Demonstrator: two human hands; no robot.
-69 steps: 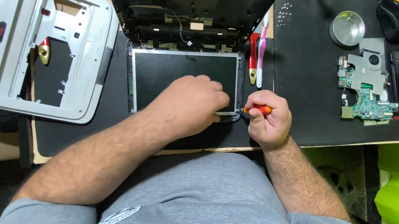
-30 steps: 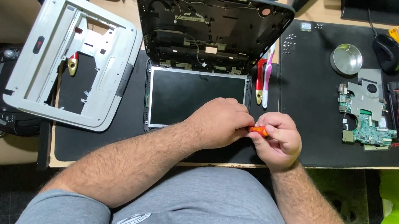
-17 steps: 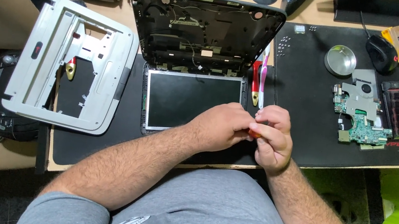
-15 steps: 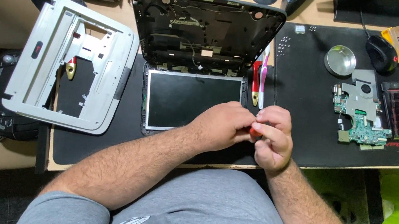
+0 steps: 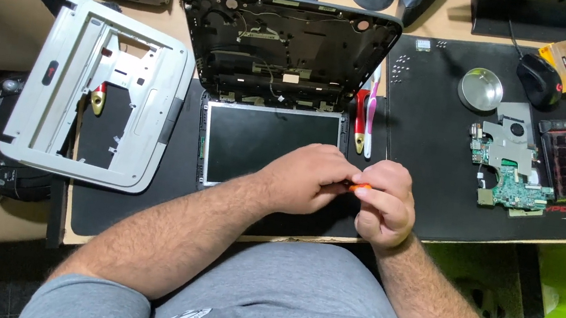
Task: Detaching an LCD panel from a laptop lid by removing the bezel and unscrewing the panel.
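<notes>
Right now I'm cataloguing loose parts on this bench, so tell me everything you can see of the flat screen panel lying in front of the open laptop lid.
The flat rectangular screen panel with a dark glossy face and thin silver metal frame lies face up on the black desk mat, its far edge against the opened black plastic laptop lid shell. It is unlit. The left hand covers its near right corner; whether the hand rests on it is unclear. A red-handled tool lies along its right side.

Left hand (image 5: 308,183) and right hand (image 5: 383,204) meet, fingers apparently pinched.
</notes>
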